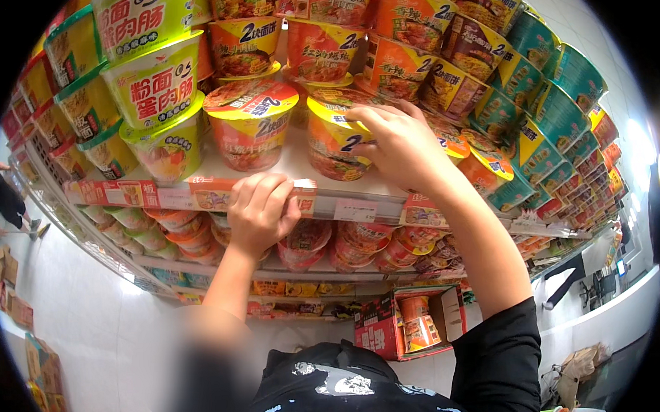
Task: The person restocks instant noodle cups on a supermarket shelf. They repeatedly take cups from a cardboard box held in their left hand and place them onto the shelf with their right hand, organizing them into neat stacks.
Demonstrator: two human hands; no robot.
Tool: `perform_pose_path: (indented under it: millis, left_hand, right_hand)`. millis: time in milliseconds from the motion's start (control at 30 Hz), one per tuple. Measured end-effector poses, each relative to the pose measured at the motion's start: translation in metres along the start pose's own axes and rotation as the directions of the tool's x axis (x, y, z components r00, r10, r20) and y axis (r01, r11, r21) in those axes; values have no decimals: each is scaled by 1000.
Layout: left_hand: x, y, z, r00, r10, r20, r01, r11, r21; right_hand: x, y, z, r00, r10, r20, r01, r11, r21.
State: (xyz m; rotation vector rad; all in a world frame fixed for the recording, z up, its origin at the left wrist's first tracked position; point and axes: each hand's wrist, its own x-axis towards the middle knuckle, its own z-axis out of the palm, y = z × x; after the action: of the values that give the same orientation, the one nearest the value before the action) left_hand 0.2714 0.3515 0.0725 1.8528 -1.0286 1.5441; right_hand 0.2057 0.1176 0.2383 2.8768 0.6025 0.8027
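My right hand [404, 142] is at the right side of a yellow-and-orange instant noodle cup [331, 149] near the front of the shelf. Its index finger reaches over the lid's rim and the thumb lies against the side, gripping the cup; the other fingertips are partly hidden. To the left, my left hand [261, 212] is closed over the shelf's front edge [311, 196], fingers curled at the label strip. Just behind that hand stands a red-and-yellow noodle cup [249, 129], upright and untouched.
Green-and-white cups [158, 81] are stacked at the left, teal cups [566, 89] at the right, and orange cups [411, 18] behind. Below, a lower shelf holds more cups [306, 243]. An opened red carton [374, 324] with cups inside stands near my body.
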Motion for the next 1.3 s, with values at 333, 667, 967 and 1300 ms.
perform_pose_path:
  millis: [333, 667, 967, 1300]
  left_hand:
    - [-1, 0, 2, 1000, 4, -11, -4, 1000, 17]
    - [3, 0, 7, 1000, 22, -19, -21, 999, 30]
    - [-9, -12, 6, 995, 97, 37, -100, 991, 93]
    - [-15, -22, 16, 996, 88, 11, -88, 994, 58]
  right_hand:
    - [-6, 11, -2, 998, 1, 57, -5, 997, 71]
    - [-16, 16, 2, 968, -151, -201, 107, 970, -216]
    - [-168, -8, -6, 905, -173, -388, 164, 985, -55]
    - [-484, 9, 99, 545, 789, 284, -833, 547, 81]
